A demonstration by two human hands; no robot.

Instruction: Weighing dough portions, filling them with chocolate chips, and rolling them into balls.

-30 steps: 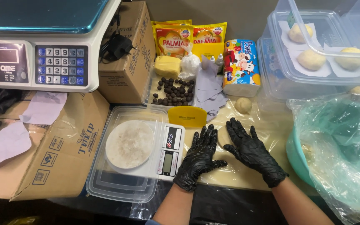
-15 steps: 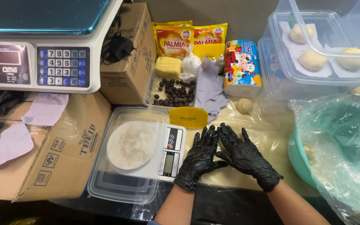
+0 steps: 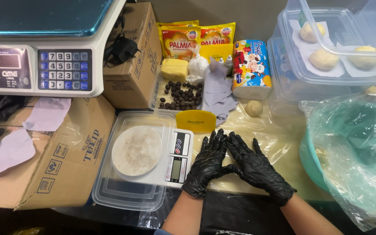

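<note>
Resting at lower centre, the black-gloved left hand [image 3: 207, 164] and right hand [image 3: 257, 167] are pressed together, fingers extended; anything between them is hidden, beside the small digital scale [image 3: 177, 159].

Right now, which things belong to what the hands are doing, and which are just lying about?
In use:
left hand
right hand
plastic sheet beneath them
dough ball
small scale

Lying about:
large scale
cardboard boxes
charger
</note>
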